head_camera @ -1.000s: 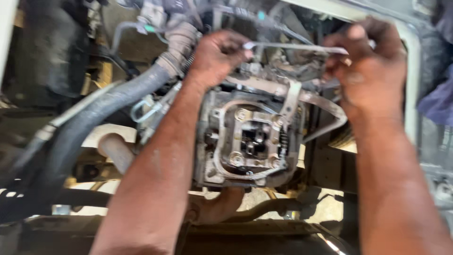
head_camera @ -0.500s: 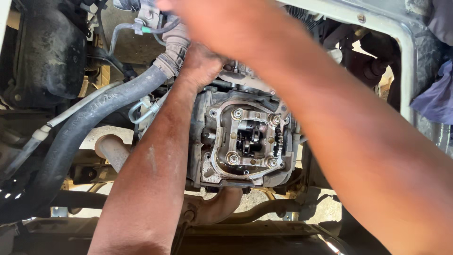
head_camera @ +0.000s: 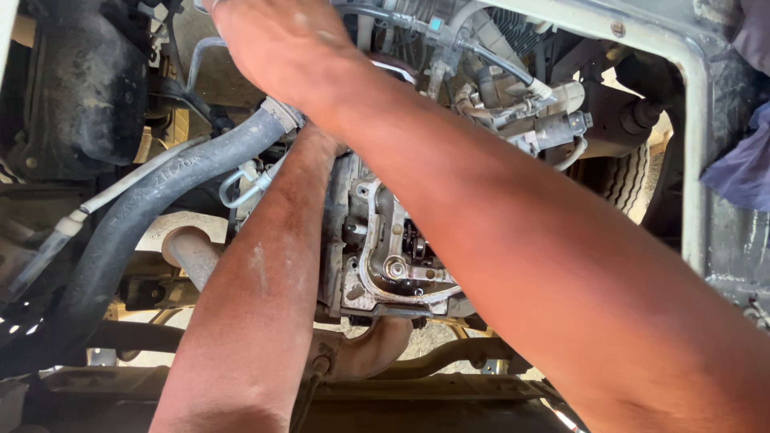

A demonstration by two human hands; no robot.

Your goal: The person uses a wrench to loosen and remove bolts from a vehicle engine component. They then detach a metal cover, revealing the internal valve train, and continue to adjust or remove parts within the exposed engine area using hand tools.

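The right hand (head_camera: pixel 277 48) reaches diagonally across the view from the lower right corner to the upper left, its back turned to the camera; its fingers run out past the top edge of the picture, so whether they are spread or closed on something cannot be told. The left forearm rises from the bottom edge toward the middle of the engine bay, and the left hand itself is hidden behind the right arm – its fingers cannot be seen, nor anything they may hold.

Under the crossed arms sits the open cylinder head (head_camera: pixel 385 256), grimy grey metal with its cover off, a light gasket line curving round its rim and a bolt and valve parts showing inside. It lies in the middle of the bay, just right of the left forearm and partly covered by the right one.

A thick black rubber hose (head_camera: pixel 152 208) sweeps from the lower left up to a clamp beside the left wrist, with a thinner pale pipe (head_camera: pixel 128 184) running along it. Below the head a rusty exhaust pipe (head_camera: pixel 369 353) bends away. At the upper right are grey hoses and fittings (head_camera: pixel 521 96) – beyond them the white body frame (head_camera: pixel 694 120) and a blue cloth (head_camera: pixel 746 168) at the right edge
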